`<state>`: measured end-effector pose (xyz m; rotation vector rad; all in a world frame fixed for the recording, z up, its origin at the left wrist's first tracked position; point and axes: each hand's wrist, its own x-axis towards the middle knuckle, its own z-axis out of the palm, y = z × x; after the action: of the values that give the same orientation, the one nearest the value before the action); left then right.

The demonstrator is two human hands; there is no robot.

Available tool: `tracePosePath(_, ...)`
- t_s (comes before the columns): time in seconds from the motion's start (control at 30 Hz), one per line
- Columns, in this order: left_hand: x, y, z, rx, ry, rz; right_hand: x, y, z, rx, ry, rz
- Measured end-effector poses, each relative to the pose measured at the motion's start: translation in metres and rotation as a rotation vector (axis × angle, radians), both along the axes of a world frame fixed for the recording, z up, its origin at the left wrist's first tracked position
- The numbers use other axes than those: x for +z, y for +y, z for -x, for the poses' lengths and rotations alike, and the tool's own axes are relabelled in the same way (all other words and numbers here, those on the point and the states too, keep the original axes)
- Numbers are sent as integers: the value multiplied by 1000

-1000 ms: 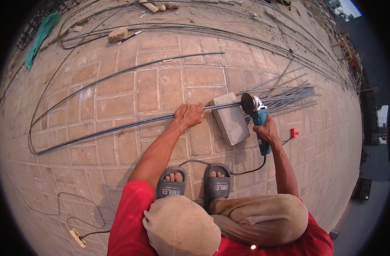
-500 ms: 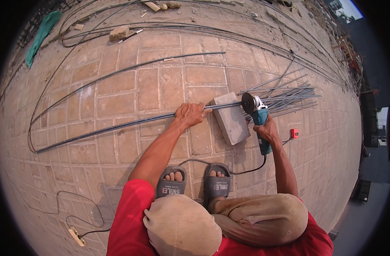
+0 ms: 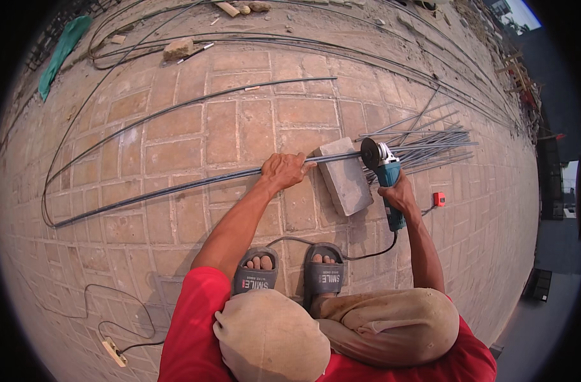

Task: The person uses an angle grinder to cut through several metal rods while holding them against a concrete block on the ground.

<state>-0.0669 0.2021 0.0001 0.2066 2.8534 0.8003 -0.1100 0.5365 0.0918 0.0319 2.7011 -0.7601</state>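
Note:
My left hand (image 3: 284, 170) is wrapped round a few long steel rods (image 3: 176, 188), which run together from the far left and lie across a grey concrete block (image 3: 346, 181). In my right hand (image 3: 400, 193) is a teal angle grinder (image 3: 388, 173), held by its body. Its dark cutting disc (image 3: 369, 153) stands upright against the rods, just beyond the block's right edge. I cannot tell from the picture whether the disc is spinning. Past the grinder lies a loose pile of cut rods (image 3: 437, 141) on the paving.
The grinder's black cord (image 3: 370, 257) passes near my sandalled feet. A red tape measure (image 3: 439, 199) sits to the right. A power strip (image 3: 114, 352) with cables lies at the lower left. Long bent rods (image 3: 239, 39) and a stone (image 3: 178, 49) lie along the far side.

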Motion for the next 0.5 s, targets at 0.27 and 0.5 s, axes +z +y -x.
tracePosePath(0.27, -1, -1, 0, 4, 3, -4, 1, -2, -1, -4, 7, -10)
tracePosePath(0.5, 0, 0, 0, -1, -10, 6, -1, -1, -1, -16, -7, 6)
